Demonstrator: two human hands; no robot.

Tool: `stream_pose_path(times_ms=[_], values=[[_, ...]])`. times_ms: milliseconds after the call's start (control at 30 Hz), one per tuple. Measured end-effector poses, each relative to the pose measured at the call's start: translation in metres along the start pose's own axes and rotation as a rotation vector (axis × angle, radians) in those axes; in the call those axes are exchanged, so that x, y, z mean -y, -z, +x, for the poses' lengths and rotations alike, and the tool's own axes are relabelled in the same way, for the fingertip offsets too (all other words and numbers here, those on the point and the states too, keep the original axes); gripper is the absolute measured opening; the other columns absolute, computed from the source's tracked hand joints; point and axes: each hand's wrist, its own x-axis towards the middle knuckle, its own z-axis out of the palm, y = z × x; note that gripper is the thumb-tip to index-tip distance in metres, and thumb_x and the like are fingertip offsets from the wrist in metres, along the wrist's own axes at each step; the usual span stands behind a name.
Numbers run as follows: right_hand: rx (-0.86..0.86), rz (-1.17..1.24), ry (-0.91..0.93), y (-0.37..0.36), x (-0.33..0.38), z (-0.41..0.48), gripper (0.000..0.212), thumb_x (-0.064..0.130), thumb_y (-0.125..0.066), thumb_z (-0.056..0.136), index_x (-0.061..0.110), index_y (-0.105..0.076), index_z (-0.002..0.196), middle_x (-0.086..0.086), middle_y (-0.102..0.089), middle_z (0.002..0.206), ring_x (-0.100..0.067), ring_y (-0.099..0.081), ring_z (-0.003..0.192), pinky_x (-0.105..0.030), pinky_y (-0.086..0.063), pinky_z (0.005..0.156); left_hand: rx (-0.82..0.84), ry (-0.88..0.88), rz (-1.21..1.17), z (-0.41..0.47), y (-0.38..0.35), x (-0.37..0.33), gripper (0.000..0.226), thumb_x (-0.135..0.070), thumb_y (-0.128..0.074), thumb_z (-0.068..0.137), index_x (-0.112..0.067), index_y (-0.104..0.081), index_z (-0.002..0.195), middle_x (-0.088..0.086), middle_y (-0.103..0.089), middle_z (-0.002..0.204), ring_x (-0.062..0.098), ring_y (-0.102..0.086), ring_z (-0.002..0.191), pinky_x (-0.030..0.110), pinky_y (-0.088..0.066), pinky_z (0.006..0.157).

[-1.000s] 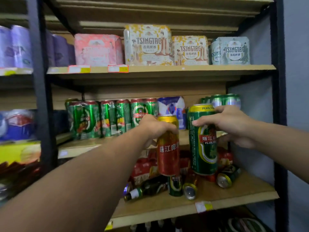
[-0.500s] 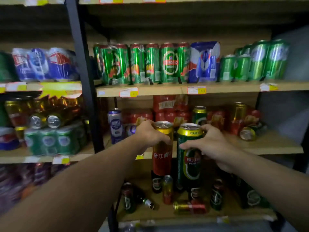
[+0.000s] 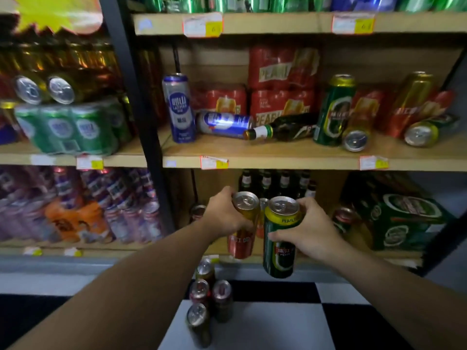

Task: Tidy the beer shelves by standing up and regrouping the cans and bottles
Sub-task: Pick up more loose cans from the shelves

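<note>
Left hand fingers clamped on red-gold can, right hand fingers clamped on green can, both mid-air before bottom shelf; four cans, probably upright, on checkered floor.

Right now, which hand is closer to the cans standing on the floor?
Left. The left hand, holding the red can, is almost straight above the floor cans. The right hand, holding the green can, is farther right.

Both bare forearms reach forward and down toward the lowest shelf. The left hand is closed around the top of a red and gold can, thumb over its rim. Just to its right, the right hand grips a green can from the side, fingers wrapped below the rim
</note>
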Motion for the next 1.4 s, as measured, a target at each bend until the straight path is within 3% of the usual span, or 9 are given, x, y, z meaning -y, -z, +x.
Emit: stream_pose_path(times_ms=[100,267,333,500,667,833,1033,1233,1400], values=[[0.011,0.011,-0.029,-0.013,-0.022,0.002,0.076,0.020,-0.093,0.053,0.024,-0.045,0.111,0.010,-0.055,0.102,-0.014,-0.056,0.100,-0.037,-0.051,0.089,0.046,0.008,-0.005,0.005,-0.020,0.024,0.075,-0.022,-0.091,0.052,-0.019,-0.049,0.114,0.000,-0.060,0.107,0.018,-0.058,0.094,0.032,-0.053,0.074],[0.025,0.038,-0.053,-0.031,-0.056,0.011,0.075,0.015,-0.093,0.053,0.024,-0.045,0.110,0.012,-0.055,0.100,-0.009,-0.056,0.095,-0.028,-0.048,0.078,0.095,0.014,-0.010,0.018,-0.047,0.057,0.067,-0.016,-0.088,0.055,-0.021,-0.046,0.108,-0.005,-0.059,0.096,0.011,-0.058,0.081,0.018,-0.042,0.055],[0.042,0.034,-0.047,-0.038,-0.066,0.016,0.074,0.012,-0.092,0.055,0.024,-0.044,0.110,0.015,-0.052,0.098,-0.003,-0.053,0.090,-0.022,-0.044,0.070,0.106,0.020,-0.001,0.026,-0.055,0.070,0.067,-0.015,-0.087,0.056,-0.020,-0.046,0.109,-0.005,-0.060,0.096,0.012,-0.058,0.084,0.022,-0.045,0.060],[0.079,0.049,-0.089,-0.058,-0.101,0.032,0.075,0.009,-0.091,0.054,0.028,-0.044,0.110,0.010,-0.054,0.106,-0.010,-0.055,0.101,-0.031,-0.049,0.084,0.093,0.032,0.057,0.047,-0.072,0.105,0.066,-0.016,-0.087,0.052,-0.018,-0.050,0.106,-0.001,-0.060,0.100,0.018,-0.060,0.090,0.031,-0.052,0.073],[0.116,0.038,-0.113,-0.082,-0.127,0.046,0.075,0.009,-0.091,0.054,0.027,-0.046,0.111,0.010,-0.055,0.106,-0.006,-0.055,0.098,-0.024,-0.046,0.075,0.098,0.033,0.133,0.069,-0.085,0.137,0.066,-0.017,-0.087,0.051,-0.019,-0.052,0.106,0.000,-0.056,0.105,0.017,-0.055,0.092,0.026,-0.040,0.069],[0.163,0.002,-0.120,-0.100,-0.143,0.058,0.075,0.010,-0.091,0.055,0.025,-0.046,0.113,0.013,-0.054,0.105,-0.004,-0.053,0.096,-0.021,-0.045,0.073,0.156,0.037,0.205,0.087,-0.093,0.164,0.065,-0.015,-0.085,0.058,-0.015,-0.052,0.114,0.001,-0.054,0.111,0.019,-0.054,0.097,0.029,-0.046,0.074],[0.189,0.034,-0.144,-0.123,-0.157,0.067,0.074,0.007,-0.091,0.055,0.030,-0.045,0.109,0.017,-0.055,0.102,0.005,-0.052,0.091,-0.011,-0.039,0.065,0.263,-0.016,0.326,0.101,-0.100,0.190,0.080,-0.020,-0.085,0.060,-0.020,-0.048,0.130,0.003,-0.051,0.126,0.022,-0.052,0.112,0.027,-0.045,0.084],[0.233,0.037,-0.171,-0.139,-0.170,0.072,0.073,0.006,-0.091,0.055,0.028,-0.046,0.108,0.013,-0.059,0.101,0.001,-0.057,0.091,-0.014,-0.043,0.067,0.360,-0.073,0.478,0.107,-0.102,0.207,0.073,-0.021,-0.087,0.057,-0.022,-0.053,0.121,0.002,-0.055,0.116,0.021,-0.055,0.102,0.028,-0.046,0.077],[0.233,0.040,-0.193,-0.151,-0.182,0.071,0.071,0.003,-0.089,0.054,0.027,-0.048,0.106,0.013,-0.061,0.098,0.001,-0.059,0.088,-0.014,-0.044,0.065,0.442,-0.102,0.609,0.108,-0.110,0.218,0.081,-0.020,-0.087,0.055,-0.025,-0.047,0.125,0.003,-0.055,0.117,0.026,-0.056,0.101,0.034,-0.049,0.077]])
